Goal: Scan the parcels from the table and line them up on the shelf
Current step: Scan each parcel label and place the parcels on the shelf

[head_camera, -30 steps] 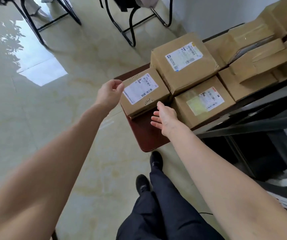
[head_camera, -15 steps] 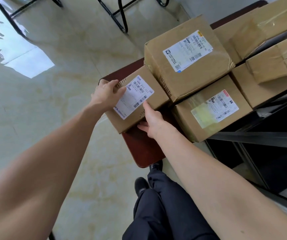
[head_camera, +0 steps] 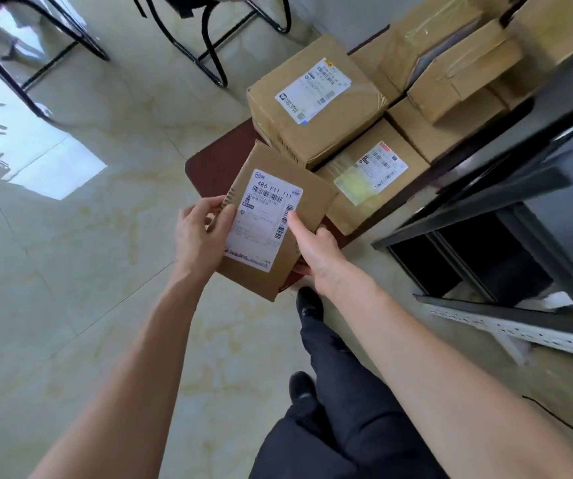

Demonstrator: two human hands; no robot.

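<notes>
I hold a small flat cardboard parcel (head_camera: 278, 188) with a white shipping label, lifted clear of the dark red table (head_camera: 214, 164) and tilted toward me. My left hand (head_camera: 200, 236) grips its left edge, thumb on the top face. My right hand (head_camera: 316, 252) grips its right edge, thumb lying on the label's barcode and fingers underneath. Several more cardboard parcels remain on the table: a large labelled box (head_camera: 316, 105) on top, a lower box (head_camera: 371, 181) with a label and yellow tape, and plain taped boxes (head_camera: 458, 74) further right.
A dark metal shelf frame (head_camera: 485, 202) stands right of the table, with a white perforated rail (head_camera: 520, 330) low down. Black chair legs (head_camera: 209, 46) stand on the glossy tiled floor at the top. My dark trousers and shoes (head_camera: 309, 302) are below.
Both hands closed on the small parcel, then lifted it off the table's corner and drew it toward me, turning its label upright. The table's corner now shows bare.
</notes>
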